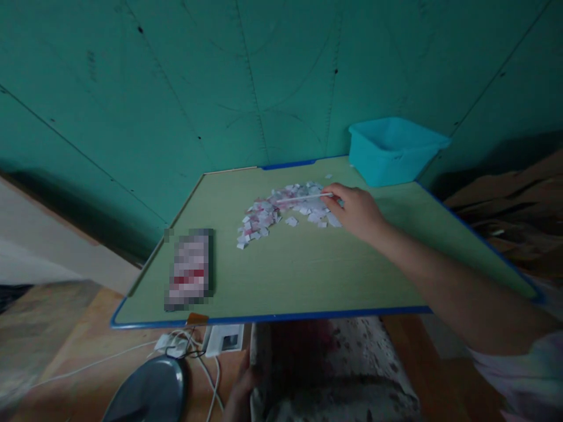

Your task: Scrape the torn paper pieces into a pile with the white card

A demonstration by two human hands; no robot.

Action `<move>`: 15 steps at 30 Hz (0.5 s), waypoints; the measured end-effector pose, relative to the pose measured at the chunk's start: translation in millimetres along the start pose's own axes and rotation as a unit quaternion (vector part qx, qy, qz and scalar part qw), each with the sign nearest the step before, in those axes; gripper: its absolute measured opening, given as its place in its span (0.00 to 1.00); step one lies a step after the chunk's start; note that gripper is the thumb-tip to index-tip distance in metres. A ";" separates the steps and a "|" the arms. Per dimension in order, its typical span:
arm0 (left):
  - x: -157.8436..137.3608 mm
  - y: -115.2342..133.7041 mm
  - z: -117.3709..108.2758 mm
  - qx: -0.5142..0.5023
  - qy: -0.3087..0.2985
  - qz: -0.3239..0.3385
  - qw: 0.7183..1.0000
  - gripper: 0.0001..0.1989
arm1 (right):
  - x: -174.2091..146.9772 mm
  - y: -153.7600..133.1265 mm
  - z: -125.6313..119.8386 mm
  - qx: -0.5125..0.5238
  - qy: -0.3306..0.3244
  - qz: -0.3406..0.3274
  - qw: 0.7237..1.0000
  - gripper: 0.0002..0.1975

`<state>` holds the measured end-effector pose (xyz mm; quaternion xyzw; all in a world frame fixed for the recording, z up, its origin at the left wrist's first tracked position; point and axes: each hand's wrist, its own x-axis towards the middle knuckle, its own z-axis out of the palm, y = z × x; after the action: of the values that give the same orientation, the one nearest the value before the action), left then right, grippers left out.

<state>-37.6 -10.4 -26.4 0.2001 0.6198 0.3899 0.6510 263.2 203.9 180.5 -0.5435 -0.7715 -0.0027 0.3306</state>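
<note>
My right hand (354, 210) pinches a stick (303, 198) over paper scraps (260, 218), toward the surface's far edge (288, 165) — seemingly working them; next likely wants light control (left hand (241, 380) low, grip unclear).

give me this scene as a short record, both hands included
table: pale green, blue edging
right hand: pinching a thin white stick at the paper scraps
left hand: low, below the near edge, dim; grip unclear
far right corner: turquoise bin
left side: pixelated item
</note>
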 end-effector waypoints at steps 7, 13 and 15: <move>-5.6 1.5 4.2 0.015 0.024 0.058 0.998 0.09 | -0.9 -2.7 -16.9 0.007 0.018 0.013 1.000 0.14; -0.9 2.1 -1.1 0.021 0.032 0.031 0.999 0.13 | -1.0 1.0 -13.5 -0.019 0.023 0.027 0.999 0.16; -0.5 2.3 -0.1 0.016 0.041 0.041 0.998 0.12 | -2.3 -1.0 -12.8 -0.015 0.011 0.019 1.000 0.15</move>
<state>-38.3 -9.4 -24.4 0.2193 0.6436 0.4144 0.6050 269.3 196.9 189.7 -0.5632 -0.7571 -0.0136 0.3307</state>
